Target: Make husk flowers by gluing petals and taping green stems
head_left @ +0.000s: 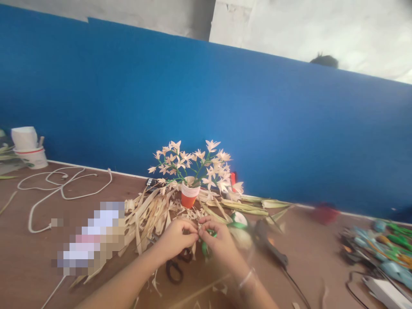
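Both your hands meet just below the middle of the frame: your left hand (179, 235) and your right hand (219, 238) have bent fingers, the tips drawn together almost to touching. Whether either is closed on something, you can't tell from here; any piece between the tips is too small and blurred to make out.

Right behind your fingers, at the centre of the frame, stands the cup (188, 200), upright, with pale flowers (222, 156) spreading on green stems above it. To the left of it lies a loose heap of strips (144, 216), dry-looking and tangled.

Expect the strips to be very light, papery and a little stiff, likely to split along their length if you bend them sharply. Pinch one flat between thumb and forefinger, near its wider end, and pull gently so that its neighbours don't come along. The petals look thin and easily creased, so take a flower low, on its stem. The cup is probably light and top-heavy under that spread; hold it round the red wall, without squeezing.

Mind the scissors (176, 282) below your left hand, partly hidden by it, and the glue gun (270, 244) right of your right hand, whose tip may be hot.
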Demonstrator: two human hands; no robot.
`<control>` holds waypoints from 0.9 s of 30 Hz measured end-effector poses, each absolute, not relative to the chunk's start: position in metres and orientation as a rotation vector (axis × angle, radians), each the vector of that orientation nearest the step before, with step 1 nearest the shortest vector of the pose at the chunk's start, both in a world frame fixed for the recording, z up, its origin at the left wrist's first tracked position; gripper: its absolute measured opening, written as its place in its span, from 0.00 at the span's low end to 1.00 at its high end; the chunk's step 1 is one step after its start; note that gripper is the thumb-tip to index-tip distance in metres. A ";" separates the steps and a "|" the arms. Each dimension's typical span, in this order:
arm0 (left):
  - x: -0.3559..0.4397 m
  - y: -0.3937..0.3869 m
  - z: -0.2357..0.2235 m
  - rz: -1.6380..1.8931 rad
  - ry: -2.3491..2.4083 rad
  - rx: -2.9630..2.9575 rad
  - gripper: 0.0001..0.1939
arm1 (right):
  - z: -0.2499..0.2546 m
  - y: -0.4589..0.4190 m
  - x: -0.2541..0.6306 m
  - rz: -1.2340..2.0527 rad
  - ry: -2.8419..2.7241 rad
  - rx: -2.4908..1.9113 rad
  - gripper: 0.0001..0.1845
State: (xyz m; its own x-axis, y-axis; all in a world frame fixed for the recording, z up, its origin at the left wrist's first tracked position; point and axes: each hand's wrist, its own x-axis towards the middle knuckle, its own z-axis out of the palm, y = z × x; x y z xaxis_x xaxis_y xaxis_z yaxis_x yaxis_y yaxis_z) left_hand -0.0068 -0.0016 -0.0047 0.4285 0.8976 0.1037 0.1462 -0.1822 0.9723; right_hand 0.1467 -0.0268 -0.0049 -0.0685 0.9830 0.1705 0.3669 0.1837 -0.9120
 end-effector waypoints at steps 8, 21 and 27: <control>-0.019 0.010 -0.004 0.956 1.183 1.238 0.08 | 0.000 -0.041 0.139 0.528 -1.687 -1.446 0.07; -0.024 0.020 -0.008 0.987 0.972 1.053 0.11 | -0.049 -0.058 0.095 0.162 -2.490 -1.589 0.10; -0.026 0.021 -0.003 1.015 0.970 1.006 0.11 | -0.026 -0.058 0.104 0.162 -2.506 -1.748 0.15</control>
State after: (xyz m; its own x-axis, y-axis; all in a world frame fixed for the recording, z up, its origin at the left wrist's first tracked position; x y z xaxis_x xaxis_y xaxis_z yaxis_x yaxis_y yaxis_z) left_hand -0.0257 0.0211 -0.0033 0.2369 0.9584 -0.1590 -0.2024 0.2087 0.9568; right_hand 0.1040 -0.0579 -0.0260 -0.3451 0.9385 0.0068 0.9298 0.3429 -0.1338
